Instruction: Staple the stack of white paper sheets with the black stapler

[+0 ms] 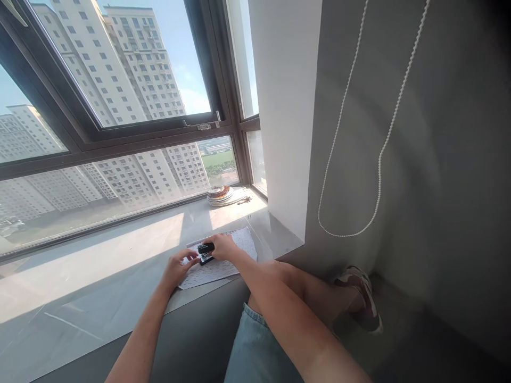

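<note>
A black stapler (206, 248) sits over some printed or written sheets of paper (223, 270) on the window sill. My right hand (224, 247) is closed around the stapler's back end from the right. The stapler's jaws face left, with a gap showing between its top arm and base. At the left edge of the sheets is my left hand (179, 270), its thumb and fingers bent together on the paper, close to the stapler's front. The fingertips are small in view, and part of the paper's edge is hidden beneath them.
A stack of plates or lids (220, 196) stands in the sill's far corner, with a small bunch of keys (245, 200) beside it. The window (120, 143) borders the sill (120, 266). A beaded blind chain (335, 138) hangs on the right. My bent leg (303, 284) is below the sill.
</note>
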`<action>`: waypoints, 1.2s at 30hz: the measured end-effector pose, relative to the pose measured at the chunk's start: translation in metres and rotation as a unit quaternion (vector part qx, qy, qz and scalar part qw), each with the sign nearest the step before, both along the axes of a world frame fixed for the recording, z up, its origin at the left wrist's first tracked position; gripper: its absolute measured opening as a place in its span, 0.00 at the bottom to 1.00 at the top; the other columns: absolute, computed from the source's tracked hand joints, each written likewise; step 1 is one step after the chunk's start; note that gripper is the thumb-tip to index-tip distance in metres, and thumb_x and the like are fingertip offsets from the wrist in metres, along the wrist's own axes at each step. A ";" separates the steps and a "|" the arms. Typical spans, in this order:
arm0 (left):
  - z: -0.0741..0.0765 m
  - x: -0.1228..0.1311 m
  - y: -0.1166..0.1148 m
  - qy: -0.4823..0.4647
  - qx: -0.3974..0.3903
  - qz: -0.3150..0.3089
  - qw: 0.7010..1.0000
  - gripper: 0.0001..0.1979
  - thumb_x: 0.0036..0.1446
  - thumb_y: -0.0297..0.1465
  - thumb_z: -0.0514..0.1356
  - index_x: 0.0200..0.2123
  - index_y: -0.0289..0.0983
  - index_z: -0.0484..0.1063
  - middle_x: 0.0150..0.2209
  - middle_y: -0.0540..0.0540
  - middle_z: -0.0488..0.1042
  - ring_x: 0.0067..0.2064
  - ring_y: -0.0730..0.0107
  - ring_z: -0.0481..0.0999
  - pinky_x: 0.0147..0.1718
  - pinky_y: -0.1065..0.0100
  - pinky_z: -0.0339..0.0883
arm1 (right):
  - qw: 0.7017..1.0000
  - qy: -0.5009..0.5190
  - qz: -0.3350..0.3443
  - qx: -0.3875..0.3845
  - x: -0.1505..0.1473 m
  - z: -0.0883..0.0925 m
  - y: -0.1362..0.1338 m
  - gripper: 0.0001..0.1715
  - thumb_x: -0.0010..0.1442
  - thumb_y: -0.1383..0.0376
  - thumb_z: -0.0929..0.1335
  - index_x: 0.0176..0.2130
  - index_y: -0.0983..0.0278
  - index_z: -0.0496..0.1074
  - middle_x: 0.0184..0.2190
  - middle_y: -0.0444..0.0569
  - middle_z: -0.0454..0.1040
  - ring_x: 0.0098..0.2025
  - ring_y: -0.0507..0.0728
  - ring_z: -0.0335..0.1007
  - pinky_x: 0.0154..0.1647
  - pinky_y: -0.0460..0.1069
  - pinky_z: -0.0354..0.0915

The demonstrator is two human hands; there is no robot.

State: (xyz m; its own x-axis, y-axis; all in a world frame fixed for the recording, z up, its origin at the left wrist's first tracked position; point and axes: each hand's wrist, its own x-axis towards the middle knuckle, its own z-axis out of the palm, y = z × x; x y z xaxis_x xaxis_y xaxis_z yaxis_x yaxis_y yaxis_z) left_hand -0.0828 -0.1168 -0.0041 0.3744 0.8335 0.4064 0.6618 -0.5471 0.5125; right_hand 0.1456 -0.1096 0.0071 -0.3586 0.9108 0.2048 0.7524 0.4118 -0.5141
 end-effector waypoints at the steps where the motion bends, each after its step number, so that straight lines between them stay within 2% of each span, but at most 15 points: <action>1: -0.001 -0.001 0.001 0.001 0.000 0.000 1.000 0.18 0.57 0.51 0.64 0.34 0.42 0.80 0.34 0.47 0.81 0.34 0.61 0.78 0.39 0.61 0.69 | 1.000 0.001 -0.002 -0.003 0.001 0.001 -0.001 0.28 0.57 0.62 0.74 0.57 0.47 0.75 0.51 0.46 0.80 0.58 0.65 0.70 0.57 0.58 0.60; 9: -0.004 -0.004 0.003 0.017 -0.017 0.014 1.000 0.22 0.61 0.52 0.60 0.38 0.40 0.80 0.40 0.45 0.83 0.39 0.61 0.78 0.43 0.62 0.69 | 1.000 0.003 -0.004 -0.023 0.023 0.009 -0.003 0.29 0.57 0.62 0.76 0.57 0.48 0.76 0.50 0.46 0.81 0.57 0.65 0.72 0.56 0.55 0.63; 13: -0.001 -0.002 -0.002 0.037 -0.013 0.028 0.999 0.21 0.64 0.50 0.56 0.39 0.40 0.80 0.41 0.45 0.83 0.41 0.61 0.78 0.42 0.64 0.68 | 0.999 0.028 -0.008 -0.029 0.042 0.005 0.006 0.31 0.54 0.64 0.77 0.57 0.50 0.77 0.51 0.46 0.81 0.57 0.65 0.73 0.57 0.55 0.65; 16: -0.002 -0.002 -0.003 0.046 -0.018 0.027 0.998 0.21 0.66 0.49 0.55 0.39 0.40 0.80 0.42 0.45 0.83 0.43 0.61 0.78 0.42 0.66 0.68 | 0.997 0.067 0.008 -0.035 0.066 -0.003 0.013 0.32 0.52 0.66 0.78 0.56 0.51 0.79 0.49 0.46 0.82 0.54 0.64 0.76 0.55 0.54 0.68; 20: -0.007 -0.003 0.002 0.038 -0.018 0.020 0.999 0.22 0.66 0.49 0.54 0.39 0.39 0.79 0.42 0.44 0.83 0.44 0.60 0.79 0.43 0.66 0.69 | 0.988 0.135 0.066 -0.036 0.111 -0.009 0.013 0.32 0.53 0.67 0.78 0.56 0.54 0.79 0.48 0.46 0.82 0.51 0.61 0.78 0.55 0.54 0.69; 23: -0.010 -0.004 0.004 0.040 -0.006 0.017 0.999 0.21 0.66 0.47 0.53 0.38 0.39 0.79 0.41 0.43 0.83 0.44 0.60 0.80 0.45 0.65 0.69 | 0.979 0.182 0.091 -0.010 0.142 -0.009 0.007 0.28 0.55 0.64 0.77 0.55 0.57 0.79 0.49 0.48 0.82 0.51 0.60 0.77 0.57 0.54 0.68; 25: -0.010 -0.005 0.002 0.048 0.009 0.021 0.999 0.19 0.66 0.46 0.54 0.38 0.40 0.79 0.42 0.44 0.83 0.46 0.59 0.80 0.47 0.65 0.69 | 0.967 0.242 0.068 0.032 0.159 -0.009 0.005 0.23 0.61 0.58 0.74 0.55 0.59 0.79 0.49 0.50 0.81 0.51 0.60 0.77 0.56 0.55 0.68; 28: -0.008 -0.008 -0.003 0.058 0.031 0.060 0.996 0.18 0.66 0.45 0.54 0.40 0.41 0.80 0.43 0.44 0.83 0.47 0.58 0.79 0.49 0.63 0.69 | 0.936 0.328 -0.053 0.112 0.182 -0.014 0.013 0.19 0.71 0.57 0.64 0.52 0.61 0.78 0.49 0.53 0.80 0.51 0.59 0.76 0.55 0.56 0.69; 30: -0.005 -0.015 -0.006 0.054 0.039 0.112 0.991 0.18 0.66 0.44 0.53 0.42 0.41 0.79 0.44 0.44 0.82 0.48 0.58 0.79 0.50 0.62 0.69 | 0.943 0.290 -0.095 0.133 0.196 -0.021 0.025 0.18 0.70 0.63 0.62 0.50 0.62 0.78 0.49 0.53 0.80 0.51 0.59 0.75 0.56 0.57 0.69; 33: -0.001 -0.041 -0.014 0.077 0.055 0.181 0.979 0.21 0.67 0.43 0.51 0.50 0.39 0.76 0.51 0.41 0.79 0.54 0.56 0.76 0.56 0.58 0.68 | 0.983 0.133 -0.039 0.117 0.208 -0.029 0.043 0.19 0.65 0.69 0.63 0.50 0.61 0.78 0.53 0.52 0.77 0.57 0.60 0.70 0.61 0.59 0.65; 36: -0.003 -0.090 -0.028 0.162 0.080 0.248 0.952 0.27 0.68 0.46 0.48 0.60 0.37 0.70 0.64 0.35 0.68 0.66 0.48 0.65 0.64 0.46 0.58 | 0.995 0.029 0.001 0.096 0.208 -0.034 0.051 0.22 0.66 0.70 0.62 0.56 0.61 0.76 0.63 0.52 0.71 0.66 0.61 0.62 0.67 0.60 0.61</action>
State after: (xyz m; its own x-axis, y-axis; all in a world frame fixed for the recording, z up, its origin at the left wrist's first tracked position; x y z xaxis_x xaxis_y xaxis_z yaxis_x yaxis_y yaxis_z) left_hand -0.1733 -0.1448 -0.0067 0.0787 0.8773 0.4735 0.9683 -0.1803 0.1731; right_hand 0.3533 -0.0585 -0.0264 -0.3426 0.8527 0.3944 0.7232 0.5073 -0.4686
